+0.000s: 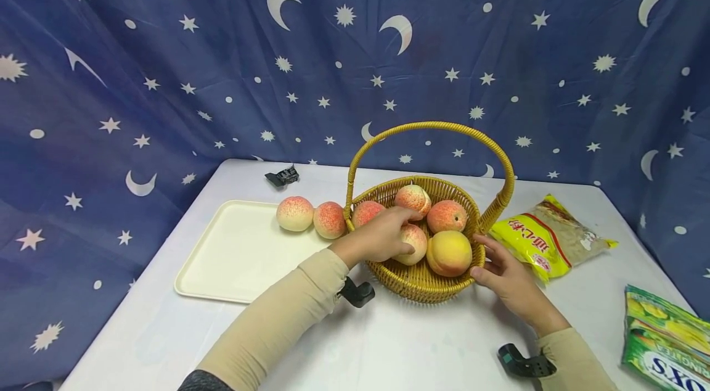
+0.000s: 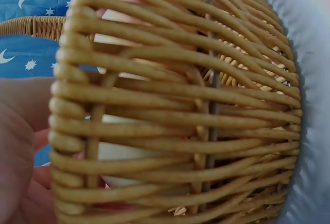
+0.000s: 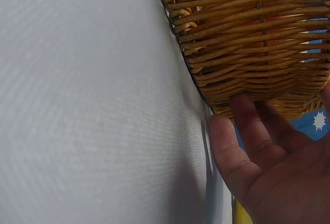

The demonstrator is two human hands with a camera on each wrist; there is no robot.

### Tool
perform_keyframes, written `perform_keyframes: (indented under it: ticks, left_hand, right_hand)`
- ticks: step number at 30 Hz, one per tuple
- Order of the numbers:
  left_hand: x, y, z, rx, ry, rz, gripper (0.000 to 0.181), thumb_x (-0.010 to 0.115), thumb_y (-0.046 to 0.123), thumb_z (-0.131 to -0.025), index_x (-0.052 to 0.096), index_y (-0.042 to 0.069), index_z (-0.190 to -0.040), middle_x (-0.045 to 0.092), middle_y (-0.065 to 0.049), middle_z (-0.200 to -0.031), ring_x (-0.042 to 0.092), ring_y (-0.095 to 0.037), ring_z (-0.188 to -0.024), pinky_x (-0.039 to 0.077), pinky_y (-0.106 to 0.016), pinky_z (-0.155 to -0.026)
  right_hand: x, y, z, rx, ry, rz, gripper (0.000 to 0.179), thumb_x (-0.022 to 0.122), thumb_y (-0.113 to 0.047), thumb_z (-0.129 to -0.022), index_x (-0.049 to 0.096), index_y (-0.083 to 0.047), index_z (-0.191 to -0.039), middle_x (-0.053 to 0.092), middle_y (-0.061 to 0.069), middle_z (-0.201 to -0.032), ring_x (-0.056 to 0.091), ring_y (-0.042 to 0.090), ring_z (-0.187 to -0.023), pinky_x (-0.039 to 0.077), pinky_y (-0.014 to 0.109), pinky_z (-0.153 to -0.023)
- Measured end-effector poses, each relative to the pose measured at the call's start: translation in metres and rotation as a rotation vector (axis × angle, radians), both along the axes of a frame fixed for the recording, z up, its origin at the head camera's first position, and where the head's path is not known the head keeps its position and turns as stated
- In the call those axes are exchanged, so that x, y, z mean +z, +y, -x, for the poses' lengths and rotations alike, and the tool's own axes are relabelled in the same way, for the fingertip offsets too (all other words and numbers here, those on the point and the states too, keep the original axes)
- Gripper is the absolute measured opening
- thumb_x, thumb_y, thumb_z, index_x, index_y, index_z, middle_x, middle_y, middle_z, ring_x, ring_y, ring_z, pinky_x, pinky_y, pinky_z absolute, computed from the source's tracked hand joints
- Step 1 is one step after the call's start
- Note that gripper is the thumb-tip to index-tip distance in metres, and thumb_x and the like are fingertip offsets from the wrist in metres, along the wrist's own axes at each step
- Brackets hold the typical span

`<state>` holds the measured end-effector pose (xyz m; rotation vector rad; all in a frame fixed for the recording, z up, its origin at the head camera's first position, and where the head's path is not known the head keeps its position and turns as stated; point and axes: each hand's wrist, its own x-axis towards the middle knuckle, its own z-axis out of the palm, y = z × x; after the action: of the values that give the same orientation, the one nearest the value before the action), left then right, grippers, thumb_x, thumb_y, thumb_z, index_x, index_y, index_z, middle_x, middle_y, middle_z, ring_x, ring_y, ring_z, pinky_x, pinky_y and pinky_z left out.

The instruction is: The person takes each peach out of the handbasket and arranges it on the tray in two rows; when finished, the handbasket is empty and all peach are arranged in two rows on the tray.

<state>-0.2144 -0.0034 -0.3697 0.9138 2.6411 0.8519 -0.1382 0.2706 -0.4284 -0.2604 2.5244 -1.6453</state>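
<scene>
While the right hand (image 1: 507, 277) steadies itself against the basket (image 1: 416, 289) at its right side, fingers loosely spread and fingertips on the wicker, the left hand (image 1: 383, 235) is down inside, thumb and fingers bent around a pale, red-flushed peach (image 1: 413, 245)! That fruit sits near the front, and how firm the grip is, I can't tell.

Four more share the basket: a red peach (image 1: 367, 213) at the left, a speckled peach (image 1: 413, 198) at the back, an orange-red peach (image 1: 447, 216) at the right and a big yellow peach (image 1: 449, 253) in front of that.

Over to the left, two loose peaches (image 1: 295, 214) sit side by side at the right end of the cream tray (image 1: 238, 249), the nearer one close by the basket. Behind them on the table (image 1: 410, 354) lies a small black packet (image 1: 283, 176); a yellow bag (image 1: 546, 237) lies right of the basket, a green packet (image 1: 665, 341) further right.
</scene>
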Motion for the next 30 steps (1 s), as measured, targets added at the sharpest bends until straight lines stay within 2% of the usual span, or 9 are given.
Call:
perform_keyframes:
  ticks: [10,17,30]
  left_hand:
    - [-0.002,-0.005,-0.002,-0.004,0.005,0.018,0.065,0.079,0.015,-0.087,0.051,0.008,-0.145,0.053,-0.005,-0.145,0.044,-0.018,-0.136,0.032,-0.027,-0.112]
    - [-0.004,-0.010,-0.002,-0.018,-0.031,0.010,0.063,0.082,0.016,-0.084,0.055,0.008,-0.140,0.060,-0.003,-0.137,0.053,-0.015,-0.125,0.040,-0.023,-0.104]
    - [-0.002,-0.017,-0.001,-0.049,-0.073,-0.015,0.057,0.083,0.017,-0.084,0.059,0.009,-0.135,0.061,-0.004,-0.131,0.054,-0.016,-0.122,0.041,-0.024,-0.103]
  right_hand:
    - [-0.002,0.001,0.001,0.003,0.002,0.001,0.068,0.063,-0.015,-0.100,0.026,-0.004,-0.156,0.030,0.039,-0.150,0.048,0.051,-0.125,0.050,0.020,-0.084]
    - [-0.002,0.002,0.002,0.008,0.007,0.019,0.068,0.062,-0.013,-0.100,0.026,-0.004,-0.156,0.030,0.039,-0.149,0.048,0.051,-0.125,0.051,0.020,-0.083]
    - [-0.003,0.001,0.001,0.005,0.006,0.019,0.068,0.062,-0.014,-0.101,0.025,-0.004,-0.156,0.029,0.039,-0.150,0.048,0.051,-0.124,0.050,0.020,-0.084]
